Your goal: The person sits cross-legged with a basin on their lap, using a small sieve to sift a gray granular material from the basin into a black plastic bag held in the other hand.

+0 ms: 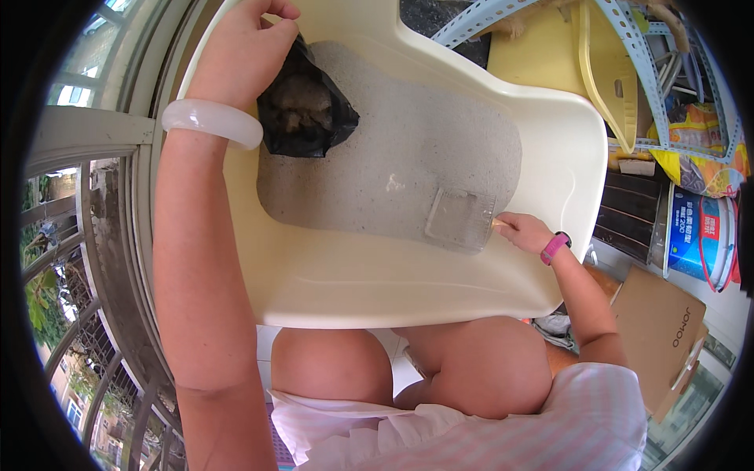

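In front of me is a cream plastic tub with grey, sand-like granules spread across its floor. My right hand grips the short handle of a slotted litter scoop. The scoop lies flat in the granules near the tub's right side, with some granules inside it. At the far left, my left hand has its fingers curled at the upper edge of a black plastic bag. The bag's mouth gapes towards me, and brownish clumps show inside. A small pale patch marks the granules mid-tub.
Window frames and bars run along the left. Right of the tub are a perforated metal rack, yellow plastic panels, a blue-and-white bucket and a cardboard box. My knees are close to the tub's near rim.
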